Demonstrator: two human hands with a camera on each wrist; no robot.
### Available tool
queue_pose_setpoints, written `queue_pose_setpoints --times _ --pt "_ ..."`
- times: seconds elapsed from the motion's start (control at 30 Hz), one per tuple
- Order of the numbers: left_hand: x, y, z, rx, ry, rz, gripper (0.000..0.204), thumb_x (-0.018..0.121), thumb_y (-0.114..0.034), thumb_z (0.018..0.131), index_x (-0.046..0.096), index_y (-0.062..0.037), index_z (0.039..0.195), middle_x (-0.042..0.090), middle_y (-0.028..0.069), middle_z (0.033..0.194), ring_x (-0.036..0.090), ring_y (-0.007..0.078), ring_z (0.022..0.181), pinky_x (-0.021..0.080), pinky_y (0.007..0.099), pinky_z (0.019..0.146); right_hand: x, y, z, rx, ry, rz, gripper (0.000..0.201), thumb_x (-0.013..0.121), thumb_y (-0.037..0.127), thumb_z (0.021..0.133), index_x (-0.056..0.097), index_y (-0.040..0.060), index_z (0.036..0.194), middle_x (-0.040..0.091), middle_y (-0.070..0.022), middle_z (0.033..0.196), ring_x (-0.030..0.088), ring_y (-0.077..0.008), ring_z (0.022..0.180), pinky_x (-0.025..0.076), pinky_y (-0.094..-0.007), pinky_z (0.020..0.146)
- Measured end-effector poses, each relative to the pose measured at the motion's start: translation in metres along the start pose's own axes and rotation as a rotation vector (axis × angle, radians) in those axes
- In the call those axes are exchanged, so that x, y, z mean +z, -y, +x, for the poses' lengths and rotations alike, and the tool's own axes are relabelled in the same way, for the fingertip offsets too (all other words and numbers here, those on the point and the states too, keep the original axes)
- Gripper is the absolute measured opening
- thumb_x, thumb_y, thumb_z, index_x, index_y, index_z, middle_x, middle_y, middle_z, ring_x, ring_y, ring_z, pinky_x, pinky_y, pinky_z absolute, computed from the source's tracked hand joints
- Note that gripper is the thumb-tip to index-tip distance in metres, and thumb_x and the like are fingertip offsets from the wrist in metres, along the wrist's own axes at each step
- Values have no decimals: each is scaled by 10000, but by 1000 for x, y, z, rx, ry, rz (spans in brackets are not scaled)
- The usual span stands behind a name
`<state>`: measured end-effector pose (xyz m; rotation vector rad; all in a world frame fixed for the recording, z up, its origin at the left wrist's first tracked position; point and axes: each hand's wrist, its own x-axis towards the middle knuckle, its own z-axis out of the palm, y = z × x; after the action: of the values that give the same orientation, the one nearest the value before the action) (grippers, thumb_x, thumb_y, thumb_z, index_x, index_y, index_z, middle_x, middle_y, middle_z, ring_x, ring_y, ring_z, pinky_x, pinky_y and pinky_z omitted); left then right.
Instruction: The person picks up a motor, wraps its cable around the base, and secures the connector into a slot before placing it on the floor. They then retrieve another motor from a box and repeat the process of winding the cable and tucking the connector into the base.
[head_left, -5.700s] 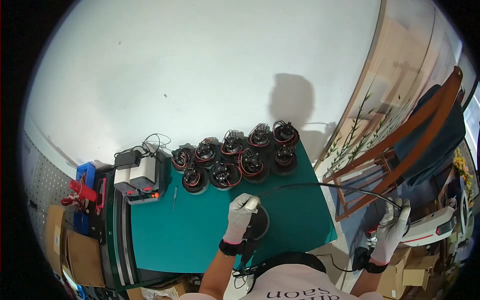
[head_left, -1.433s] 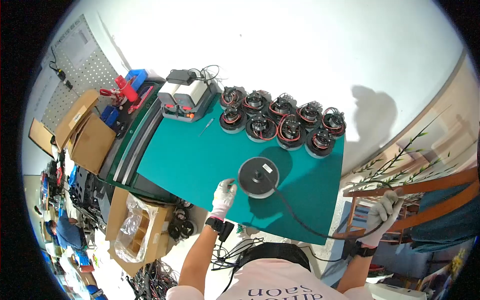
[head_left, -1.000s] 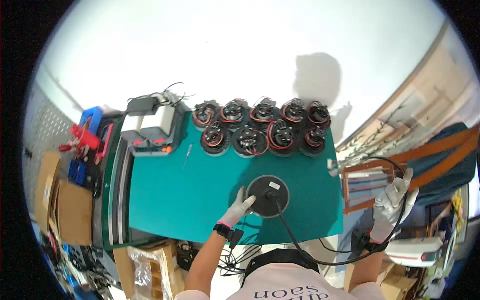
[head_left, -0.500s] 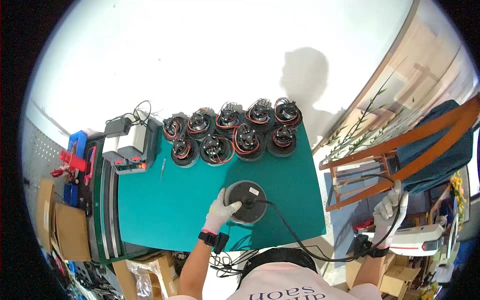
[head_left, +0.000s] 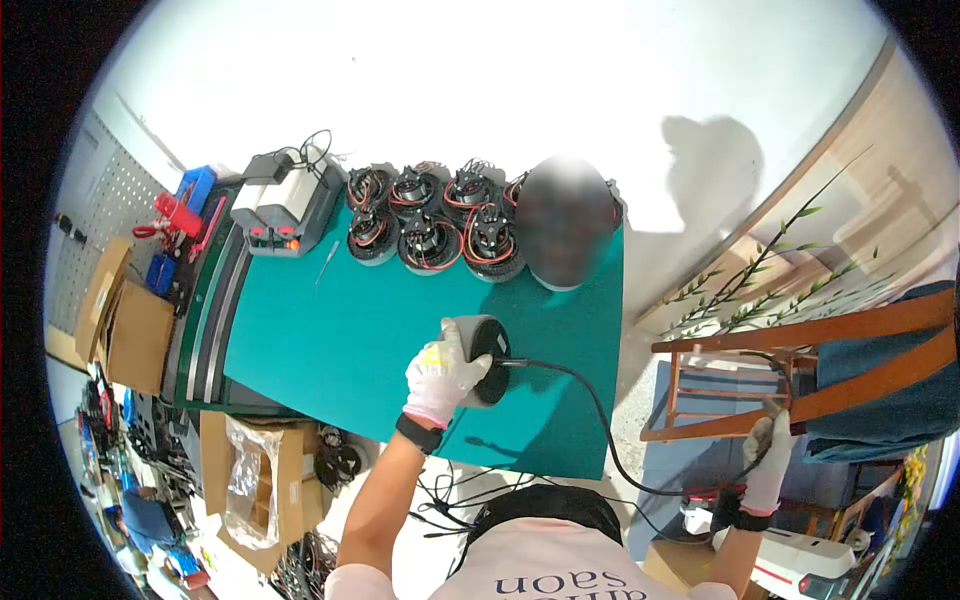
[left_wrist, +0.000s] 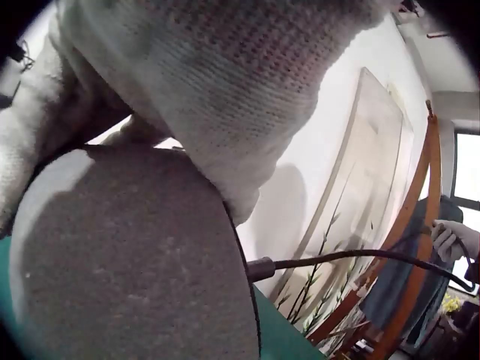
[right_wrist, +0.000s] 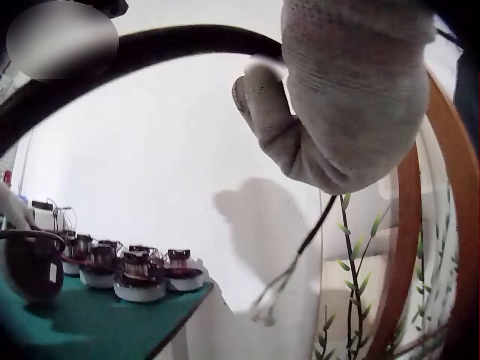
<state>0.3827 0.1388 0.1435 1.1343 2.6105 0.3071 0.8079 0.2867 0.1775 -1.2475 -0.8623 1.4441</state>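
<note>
My gloved left hand (head_left: 442, 375) grips a grey-rimmed wheel (head_left: 493, 387) by its side, with the thumb on its dark face. The wheel is tilted over the green mat, its dark face turned right. In the left wrist view its wide grey rim (left_wrist: 135, 262) fills the lower left under the glove. A thick black cable (head_left: 590, 385) leaves the wheel's centre and loops right to my gloved right hand (head_left: 768, 455), which holds it off the mat's right side. The cable's free end (right_wrist: 281, 289), with thin loose wires, hangs below that hand in the right wrist view.
Several wheels (head_left: 430, 240) with coiled red and black wires stand along the mat's (head_left: 330, 330) back; a blurred patch covers those at right. A screwdriver (head_left: 327, 265) lies near a grey-white device (head_left: 285, 210). A wooden chair (head_left: 700, 425) stands right, an open carton (head_left: 265, 480) below left.
My left hand, off the wheel 1.4 s ago, now grips it. Over the last half second the wheel tilted from face-up to facing right. My right hand kept the cable and lowered slightly.
</note>
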Motion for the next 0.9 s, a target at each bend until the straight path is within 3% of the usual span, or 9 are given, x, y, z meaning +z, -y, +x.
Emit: queue_pose_setpoints --times 0.17,0.3,0.33,0.5,0.57,0.63,0.77,0.83,0.9 --pt "29 -39 1 83 -97 129 824 602 -475 705 365 103 1242 619 212 817 622 327 742 498 409 636 -18 -22 19 49 85 -420 416 452 355 904 525 -20 1069 447 12 566 375 -61 401 268 -192 342" --pt "31 -48 10 20 -91 207 802 595 -454 714 367 102 1246 622 198 837 623 311 751 502 404 631 -42 -60 35 4 148 -479 289 456 206 912 497 9 1120 473 -3 655 409 -62 494 328 -199 413" --pt "28 -44 12 21 -66 159 797 607 -426 719 354 107 1254 613 162 844 602 298 763 492 403 644 -46 -70 39 -74 165 -457 351 441 119 891 441 3 1223 473 -3 688 421 -64 557 354 -203 481" --pt "32 -49 14 77 -61 237 795 603 -448 716 364 79 1261 614 205 838 622 320 733 503 405 622 2 -87 43 -88 4 -340 417 430 27 829 458 31 1245 535 -68 943 493 -120 728 417 -256 661" --pt "28 -49 11 41 -40 247 819 613 -465 710 353 78 1265 603 204 806 620 316 726 503 405 606 28 -101 57 -550 20 -734 434 461 37 802 461 12 1235 542 -104 1052 528 -190 884 431 -314 762" --pt "28 -46 10 67 -37 243 828 617 -471 707 349 79 1266 596 204 791 619 313 708 504 403 590 75 -93 42 -377 169 -964 477 466 41 779 447 29 1255 498 -166 1201 450 -260 1124 331 -326 967" --pt "25 -39 7 115 -38 197 845 619 -489 704 345 81 1265 586 215 778 618 313 667 502 397 546 173 -112 -2 -383 492 -1421 439 592 167 751 520 147 1184 527 -179 1073 520 -326 995 420 -402 868" --pt "18 -35 5 133 -39 173 866 615 -509 708 330 83 1272 580 223 790 618 321 655 500 400 529 195 -142 -12 -498 592 -1523 451 661 216 711 547 199 1147 539 -118 952 543 -289 896 443 -408 754" --pt "12 -28 4 136 60 55 892 607 -530 712 309 92 1277 568 244 815 619 339 682 503 410 549 218 -155 -26 -538 606 -1629 464 669 230 707 541 212 1153 533 -117 975 547 -281 892 443 -405 738"
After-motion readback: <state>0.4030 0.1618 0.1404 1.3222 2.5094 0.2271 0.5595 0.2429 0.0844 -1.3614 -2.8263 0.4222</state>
